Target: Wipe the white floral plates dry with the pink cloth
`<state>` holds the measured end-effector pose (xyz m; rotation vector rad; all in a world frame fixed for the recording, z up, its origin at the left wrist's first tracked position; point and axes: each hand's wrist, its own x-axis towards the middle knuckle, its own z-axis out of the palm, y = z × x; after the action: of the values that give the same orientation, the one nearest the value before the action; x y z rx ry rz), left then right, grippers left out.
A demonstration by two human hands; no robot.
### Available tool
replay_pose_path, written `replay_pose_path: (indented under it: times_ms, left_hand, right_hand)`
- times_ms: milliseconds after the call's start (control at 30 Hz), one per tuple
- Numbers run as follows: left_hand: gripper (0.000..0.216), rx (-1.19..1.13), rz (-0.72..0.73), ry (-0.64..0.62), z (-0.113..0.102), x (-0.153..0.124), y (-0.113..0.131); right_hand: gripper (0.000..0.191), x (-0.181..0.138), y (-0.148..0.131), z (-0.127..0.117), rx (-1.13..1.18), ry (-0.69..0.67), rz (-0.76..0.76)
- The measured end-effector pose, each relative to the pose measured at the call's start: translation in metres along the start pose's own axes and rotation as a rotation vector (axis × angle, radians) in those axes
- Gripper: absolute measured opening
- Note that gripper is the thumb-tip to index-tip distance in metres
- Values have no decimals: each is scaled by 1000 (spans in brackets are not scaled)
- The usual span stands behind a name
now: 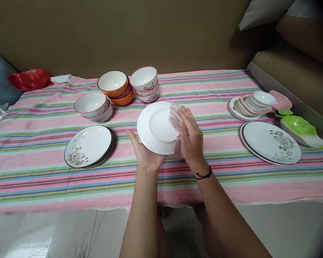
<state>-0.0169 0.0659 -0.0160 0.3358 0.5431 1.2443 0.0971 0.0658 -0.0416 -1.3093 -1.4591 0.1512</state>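
Observation:
A white plate [160, 125] is held up over the striped cloth, its plain face with a round ring towards me. My left hand [148, 154] supports it from below at the lower edge, thumb sticking out to the left and the other fingers hidden beneath. Against the plate's right side, my right hand [191, 134] presses a thin pale pink cloth [174, 114]. Part of that cloth hangs below the right rim. The nearest stack to my left hand is several dark-rimmed plates [90, 145] with a brown flower on top.
White bowls [93, 105], orange bowls [113, 84] and red-rimmed bowls [145, 80] stand stacked behind, on the striped tablecloth [218, 190]. On the right are oval plates [269, 141], small stacked dishes [262, 98] and a green leaf-shaped dish [301, 129]. A red bundle [31, 79] lies back left.

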Motion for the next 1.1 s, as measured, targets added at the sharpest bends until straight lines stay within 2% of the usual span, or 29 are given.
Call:
replay_pose_path:
  times_ms: [167,300,700,933,1100]
  left_hand:
    - [87,76,-75,-30,-3,0,-2]
    - [83,134,-117,-56,-5,2,-11]
    - [74,201,-130,43,-4,3,-18]
    - [63,157,44,60,-3,6,-23]
    - [68,92,120,67,-1,8,-24]
  right_hand:
    - [44,0,2,-3,-62,-11,23]
    - [44,0,2,-5,-119,-53,20]
    - [42,0,-10,-6,-177,-302,-75]
    - [39,1,-19,-2,-104,-413,-143]
    - [38,0,-19,2,-58,-470,-227]
